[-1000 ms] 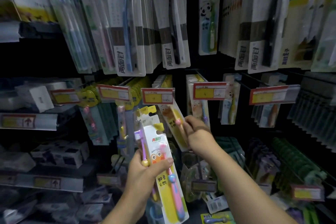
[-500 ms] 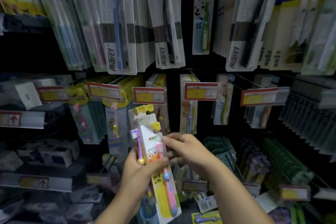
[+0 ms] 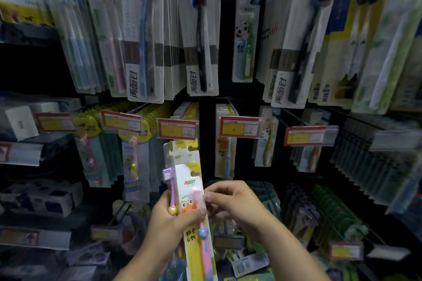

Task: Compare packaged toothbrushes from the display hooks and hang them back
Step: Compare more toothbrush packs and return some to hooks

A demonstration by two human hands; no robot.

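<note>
Two toothbrush packs (image 3: 182, 178) are sitting fanned in our left hand (image 3: 166, 226), low and just left of centre in the frame. Its fingers are wrapping round their lower middle and the thumb is pressing across the owl print. Our right hand (image 3: 237, 203) is pinching the right edge of the front pack (image 3: 193, 191), the one carrying the pink brush, between thumb and forefinger, the other fingers curling loosely behind. The rear pack (image 3: 169, 159), with a purple brush, is peeking out on the left. We are judging both to be very light: thin card under a clear blister, stiff enough to stay flat yet bending easily at the corners, with glossy faces likely to be sliding against each other. We are reckoning the card edges or the lower half make the best hold, leaving the punched hang tabs (image 3: 180, 145) at the top free for a hook and sparing the blister from squeezing. Around us a dim, crowded display wall is filling the frame. Red-and-yellow price tags (image 3: 177, 129) are fronting the hooks across the middle, with yellow children's packs (image 3: 187, 109) hanging just above ours. Taller brush cards (image 3: 146, 36) are hanging along the top, a panda pack (image 3: 245, 36) among them, and boxed goods (image 3: 38, 198) are lying on shelves at lower left.
</note>
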